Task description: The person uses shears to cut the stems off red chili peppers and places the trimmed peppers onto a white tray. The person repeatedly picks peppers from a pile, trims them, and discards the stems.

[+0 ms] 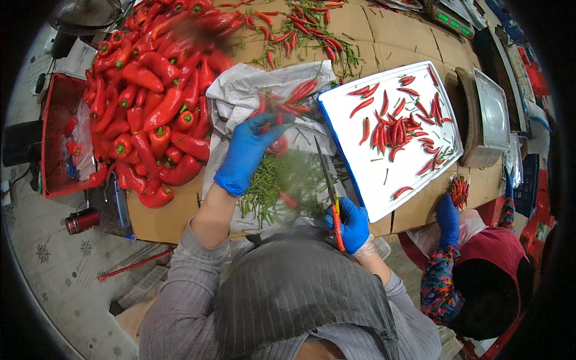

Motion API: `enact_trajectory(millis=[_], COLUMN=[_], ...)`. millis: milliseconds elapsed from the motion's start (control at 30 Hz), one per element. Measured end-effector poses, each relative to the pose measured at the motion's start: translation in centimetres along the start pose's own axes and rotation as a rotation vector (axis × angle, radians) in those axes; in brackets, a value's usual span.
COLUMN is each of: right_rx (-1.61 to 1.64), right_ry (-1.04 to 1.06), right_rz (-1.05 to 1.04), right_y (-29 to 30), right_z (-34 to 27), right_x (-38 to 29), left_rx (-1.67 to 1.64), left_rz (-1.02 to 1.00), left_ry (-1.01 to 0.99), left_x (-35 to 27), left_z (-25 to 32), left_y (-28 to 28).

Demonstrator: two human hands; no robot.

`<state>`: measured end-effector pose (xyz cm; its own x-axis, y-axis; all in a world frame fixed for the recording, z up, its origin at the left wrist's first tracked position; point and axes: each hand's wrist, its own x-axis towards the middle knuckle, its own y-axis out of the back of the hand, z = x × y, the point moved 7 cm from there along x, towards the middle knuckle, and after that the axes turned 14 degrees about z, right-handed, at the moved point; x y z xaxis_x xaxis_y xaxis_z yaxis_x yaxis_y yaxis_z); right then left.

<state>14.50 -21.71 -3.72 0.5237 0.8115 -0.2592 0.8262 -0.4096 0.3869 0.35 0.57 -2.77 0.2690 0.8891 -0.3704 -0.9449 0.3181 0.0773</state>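
My left hand [252, 148], in a blue glove, has its thumb and fingers closed around a red chili pepper [279, 119] above crumpled newspaper [238, 83]. More red chilies lie on the paper just beyond the fingers. My right hand [353, 225], gloved in blue too, grips scissors [333, 193] by their orange handles, blades pointing away from me. Whether the blades are parted cannot be told. Cut green stems [261, 193] are heaped on newspaper between my hands, partly behind a blur. To the right, a white tray [346, 135] with a blue side holds loose red chilies [396, 130].
Large red peppers [157, 112] are piled at the left beside a red crate [56, 135]. Chilies with long stems [310, 33] lie on the cardboard-covered table [382, 27] at the far side. A co-worker's blue-gloved hand [447, 218] touches a small pack of chilies [459, 189] at right.
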Motion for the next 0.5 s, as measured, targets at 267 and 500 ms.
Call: enact_trajectory(millis=[267, 500], right_rx=[-0.085, -0.146], right_ry=[0.069, 0.159], right_rz=[-0.065, -0.013], right_y=[-0.4, -0.2], right_z=[-1.2, -2.2], right_x=[-0.1, -0.1], left_rx=[-0.253, -0.454], left_rz=[0.185, 0.293], left_ry=[0.186, 0.227], left_x=[-2.5, -4.1], left_z=[-0.4, 0.6], left_y=[1.1, 1.4])
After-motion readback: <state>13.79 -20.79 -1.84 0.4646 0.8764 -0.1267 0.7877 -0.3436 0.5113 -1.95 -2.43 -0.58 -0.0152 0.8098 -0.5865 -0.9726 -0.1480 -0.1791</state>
